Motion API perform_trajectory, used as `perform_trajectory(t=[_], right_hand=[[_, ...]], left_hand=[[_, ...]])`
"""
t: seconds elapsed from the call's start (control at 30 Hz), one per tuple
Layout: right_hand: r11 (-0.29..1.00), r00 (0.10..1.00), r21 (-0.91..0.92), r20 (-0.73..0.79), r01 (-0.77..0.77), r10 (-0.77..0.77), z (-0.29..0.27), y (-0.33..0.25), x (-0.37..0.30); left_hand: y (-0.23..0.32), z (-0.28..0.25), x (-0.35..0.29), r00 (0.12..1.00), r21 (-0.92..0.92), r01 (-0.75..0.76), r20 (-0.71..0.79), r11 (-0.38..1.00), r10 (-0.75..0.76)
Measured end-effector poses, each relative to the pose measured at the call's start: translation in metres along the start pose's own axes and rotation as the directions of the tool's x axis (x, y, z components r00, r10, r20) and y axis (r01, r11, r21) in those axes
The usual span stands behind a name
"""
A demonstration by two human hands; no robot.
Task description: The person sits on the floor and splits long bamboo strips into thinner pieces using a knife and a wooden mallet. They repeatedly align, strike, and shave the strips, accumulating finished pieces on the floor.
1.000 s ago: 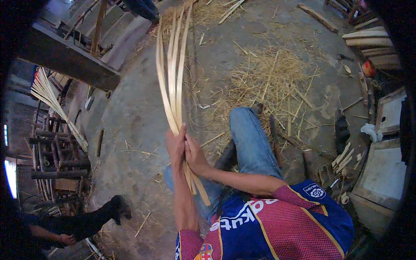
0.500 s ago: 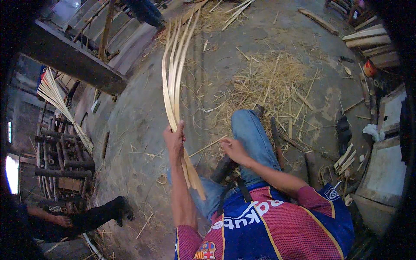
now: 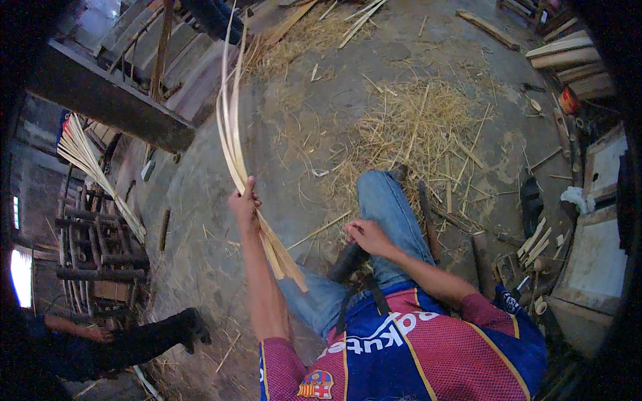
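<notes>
My left hand is closed around several long, pale bamboo strips. They fan out and bend upward beyond my fist, and their near ends hang over my left leg. Near my right knee, my right hand has its fingers curled; whether anything small is in them is hidden. Below that hand, a dark, thick log-like piece lies between my legs.
A heap of straw-like shavings covers the floor ahead. At left stand a bundle of pale strips and a dark pole rack. A seated person's leg reaches in at lower left. Cut bamboo pieces lie at right.
My left hand has moved left and slightly nearer with the bamboo strips, whose far ends have lifted and swung left. My right hand has shifted slightly toward my body, its fingers more curled.
</notes>
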State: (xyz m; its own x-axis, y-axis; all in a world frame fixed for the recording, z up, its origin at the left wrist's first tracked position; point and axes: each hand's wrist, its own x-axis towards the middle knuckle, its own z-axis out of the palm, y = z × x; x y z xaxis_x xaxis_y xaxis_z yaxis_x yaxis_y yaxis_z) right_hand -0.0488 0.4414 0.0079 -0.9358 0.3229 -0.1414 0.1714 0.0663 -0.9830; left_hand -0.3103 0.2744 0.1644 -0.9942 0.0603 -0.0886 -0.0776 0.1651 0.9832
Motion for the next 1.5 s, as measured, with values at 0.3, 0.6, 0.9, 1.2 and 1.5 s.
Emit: perform_trajectory(t=[0.3, 0.6, 0.9, 1.2, 1.5], right_hand=[[1.000, 1.000, -0.015, 0.031, -0.003, 0.004, -0.003, -0.004, 0.002], [0.996, 0.996, 0.003, -0.016, 0.092, -0.092, 0.006, -0.004, 0.003], [0.982, 0.993, -0.157, 0.055, 0.108, -0.100, -0.007, -0.011, -0.001], [0.985, 0.997, -0.157, -0.011, 0.073, -0.076, -0.006, 0.001, -0.006], [0.860, 0.801, -0.309, -0.331, 0.407, -0.498, -0.032, -0.049, -0.022]], left_hand=[[-0.004, -0.009, -0.005, 0.998, 0.108, 0.044, 0.044, 0.993, -0.049], [-0.052, -0.048, -0.002, 0.992, 0.410, 0.040, 0.091, 0.911, -0.084], [-0.123, -0.113, 0.034, 0.988, 0.789, 0.027, 0.073, 0.613, -0.139], [-0.103, -0.181, 0.040, 0.971, 0.994, 0.061, -0.079, 0.087, 0.227], [-0.258, -0.151, -0.102, 0.988, 0.981, -0.149, 0.141, 0.124, 0.068]])
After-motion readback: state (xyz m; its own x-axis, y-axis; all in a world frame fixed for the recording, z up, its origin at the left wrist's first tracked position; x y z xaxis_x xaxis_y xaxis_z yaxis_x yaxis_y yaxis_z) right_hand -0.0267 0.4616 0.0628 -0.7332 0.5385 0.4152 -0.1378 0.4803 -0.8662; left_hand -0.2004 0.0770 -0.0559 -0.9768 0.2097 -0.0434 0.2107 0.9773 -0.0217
